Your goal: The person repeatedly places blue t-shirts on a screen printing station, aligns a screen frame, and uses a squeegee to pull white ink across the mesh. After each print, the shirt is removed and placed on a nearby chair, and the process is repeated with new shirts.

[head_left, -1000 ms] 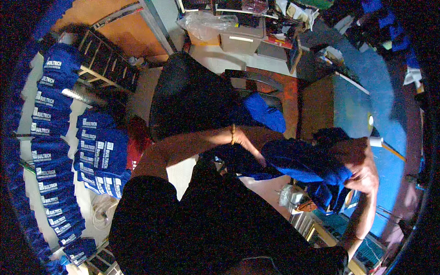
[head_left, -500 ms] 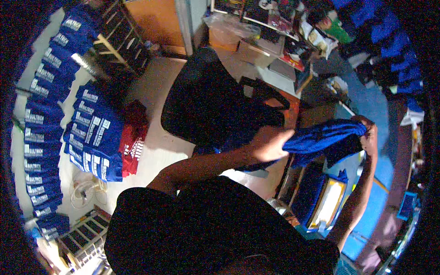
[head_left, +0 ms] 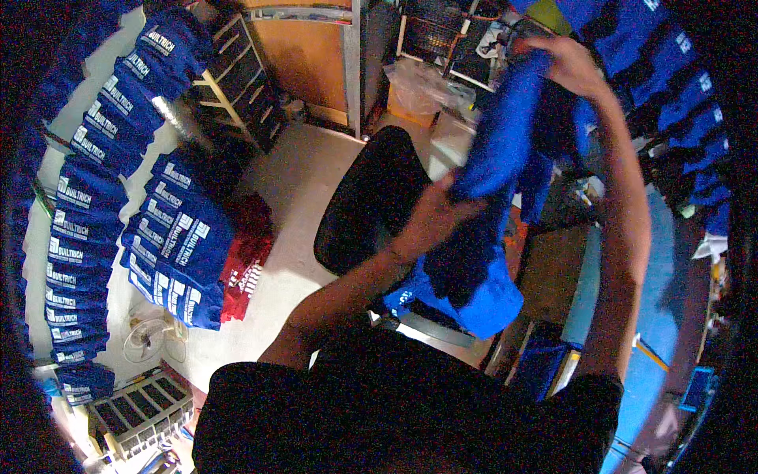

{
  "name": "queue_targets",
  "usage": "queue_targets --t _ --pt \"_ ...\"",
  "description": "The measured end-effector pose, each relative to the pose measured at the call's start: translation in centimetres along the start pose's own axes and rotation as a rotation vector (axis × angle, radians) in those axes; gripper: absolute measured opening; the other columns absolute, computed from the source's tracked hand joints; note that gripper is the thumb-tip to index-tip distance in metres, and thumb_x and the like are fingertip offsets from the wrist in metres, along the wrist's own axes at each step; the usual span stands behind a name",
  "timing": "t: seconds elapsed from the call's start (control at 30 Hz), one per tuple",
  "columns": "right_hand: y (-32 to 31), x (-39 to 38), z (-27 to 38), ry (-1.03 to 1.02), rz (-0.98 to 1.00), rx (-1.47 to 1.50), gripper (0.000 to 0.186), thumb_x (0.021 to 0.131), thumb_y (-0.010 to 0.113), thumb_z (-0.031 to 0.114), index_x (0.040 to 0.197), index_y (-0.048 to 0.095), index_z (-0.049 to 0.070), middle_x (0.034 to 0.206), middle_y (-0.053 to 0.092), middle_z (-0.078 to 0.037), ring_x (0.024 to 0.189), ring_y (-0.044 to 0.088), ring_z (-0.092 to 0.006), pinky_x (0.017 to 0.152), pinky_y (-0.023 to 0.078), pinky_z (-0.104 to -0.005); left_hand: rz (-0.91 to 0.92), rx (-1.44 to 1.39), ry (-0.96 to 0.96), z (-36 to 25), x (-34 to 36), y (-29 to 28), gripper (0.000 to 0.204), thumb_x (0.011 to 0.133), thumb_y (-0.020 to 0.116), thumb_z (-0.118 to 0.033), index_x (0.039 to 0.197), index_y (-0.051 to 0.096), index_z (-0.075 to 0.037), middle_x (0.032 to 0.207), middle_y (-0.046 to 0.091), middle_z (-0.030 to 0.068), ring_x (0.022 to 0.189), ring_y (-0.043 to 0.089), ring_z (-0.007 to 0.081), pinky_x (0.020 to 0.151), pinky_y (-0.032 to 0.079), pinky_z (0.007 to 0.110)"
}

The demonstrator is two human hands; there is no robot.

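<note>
A blue shirt [head_left: 502, 134] with dark areas is stretched between my two hands, its lower part hanging loose in folds. My left hand [head_left: 444, 212] grips it at the near left, fingers closed around the cloth. Farther away and higher, my right hand [head_left: 567, 66] clasps its far end; the fingertips are partly blurred. White print shows on a low fold at the left. Behind the left hand stands a black chair [head_left: 363, 197], partly covered by my arm and the cloth.
Blue printed shirts [head_left: 75, 261] hang in rows along the left, with red ones [head_left: 249, 261] beside them. A fan [head_left: 148, 340] and a slatted rack [head_left: 142, 411] stand at lower left. To the right runs a long blue table [head_left: 651, 316]. More blue shirts [head_left: 687, 95] hang at upper right.
My right hand has swung up and away from the right side, pulling the shirt from nearly level to steeply slanted. My left hand has moved slightly up and left, and the view has shifted.
</note>
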State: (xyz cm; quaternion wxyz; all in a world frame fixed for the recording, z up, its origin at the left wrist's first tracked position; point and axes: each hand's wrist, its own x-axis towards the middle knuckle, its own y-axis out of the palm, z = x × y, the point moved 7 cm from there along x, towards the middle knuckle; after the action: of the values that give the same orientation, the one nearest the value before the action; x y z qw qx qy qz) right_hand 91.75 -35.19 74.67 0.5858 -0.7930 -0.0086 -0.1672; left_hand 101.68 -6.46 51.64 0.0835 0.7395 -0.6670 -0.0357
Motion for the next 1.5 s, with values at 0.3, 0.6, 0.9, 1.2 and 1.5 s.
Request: queue_targets --t 0.3,0.6,0.9,1.2,1.5 --pt "31.1 5.8 32.8 0.513 -0.085 0.828 0.057 0.097 0.070 0.028 0.150 0.053 0.015 0.151 0.048 -0.026 0.139 0.048 -0.0456 0.118 0.038 -0.0496 -0.373 0.366 -0.108 13.3 -1.7 -25.1 0.054 0.091 0.079 -0.020 0.137 0.059 0.000 0.128 0.072 0.0155 0.114 0.069 0.0258 0.102 0.053 0.039" --pt "38.7 -13.0 44.1 0.790 -0.177 0.867 0.037 0.099 0.067 0.017 0.130 0.058 0.000 0.129 0.061 -0.026 0.118 0.059 -0.0448 0.100 0.049 -0.0514 -0.380 1.048 -0.169 13.5 -3.8 -24.9 0.059 0.091 0.078 -0.041 0.129 0.062 0.001 0.120 0.071 0.0227 0.114 0.068 0.0398 0.101 0.052 0.047" --pt "30.7 -4.6 45.0 0.495 -0.059 1.166 0.015 0.098 0.069 0.016 0.107 0.069 0.005 0.102 0.073 -0.012 0.086 0.071 -0.0287 0.079 0.056 -0.0410 -0.499 0.424 -0.089 17.5 -2.5 -28.5 0.063 0.092 0.077 -0.043 0.138 0.058 -0.003 0.125 0.071 0.0201 0.118 0.067 0.0388 0.102 0.051 0.047" --pt "32.7 4.6 34.8 1.012 -0.155 1.265 0.030 0.098 0.072 0.032 0.107 0.067 0.004 0.096 0.073 -0.014 0.086 0.072 -0.0291 0.079 0.057 -0.0399 -0.389 0.495 -0.067 18.0 0.8 -27.0 0.080 0.083 0.083 -0.053 0.141 0.053 -0.006 0.124 0.071 0.0198 0.115 0.068 0.0420 0.096 0.054 0.049" --pt "35.3 7.0 31.3 0.900 -0.132 1.142 0.029 0.094 0.076 0.031 0.102 0.071 0.004 0.089 0.074 -0.010 0.079 0.071 -0.0175 0.070 0.057 -0.0350 -0.418 0.576 -0.010 20.5 3.6 -28.1 0.066 0.100 0.053 -0.065 0.124 0.056 -0.004 0.118 0.068 0.0293 0.111 0.066 0.0484 0.093 0.052 0.056"
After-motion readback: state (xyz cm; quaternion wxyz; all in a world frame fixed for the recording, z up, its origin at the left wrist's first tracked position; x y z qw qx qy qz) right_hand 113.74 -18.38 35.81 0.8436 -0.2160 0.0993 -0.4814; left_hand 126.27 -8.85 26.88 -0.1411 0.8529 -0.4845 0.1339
